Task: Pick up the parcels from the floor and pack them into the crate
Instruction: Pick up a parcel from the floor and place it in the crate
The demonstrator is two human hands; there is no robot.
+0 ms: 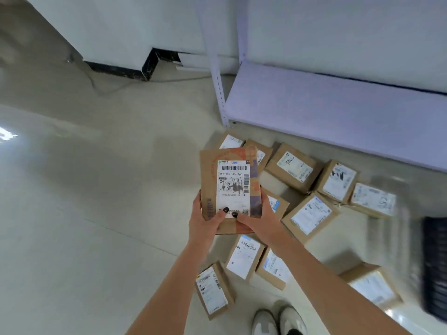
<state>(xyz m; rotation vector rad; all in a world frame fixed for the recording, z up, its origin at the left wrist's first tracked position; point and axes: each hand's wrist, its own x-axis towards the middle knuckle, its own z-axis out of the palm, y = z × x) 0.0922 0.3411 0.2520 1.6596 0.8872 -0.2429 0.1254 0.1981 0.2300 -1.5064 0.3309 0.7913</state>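
Observation:
I hold a flat brown parcel (229, 182) with a white shipping label in front of me, above the floor. My left hand (205, 220) grips its lower left edge and my right hand (258, 220) grips its lower right edge, both thumbs on the label. A second flat parcel seems to lie under it in the same grip. Several brown cardboard parcels (294, 169) with white labels lie scattered on the floor to the right and below. A dark crate (435, 267) shows blurred at the right edge.
A pale metal shelf unit (338, 112) stands at the back right, its lowest shelf just above the parcels. My shoes (278, 321) are at the bottom. A white wall with a dark skirting (145, 68) runs behind. Pale floor (84, 201) spreads to the left.

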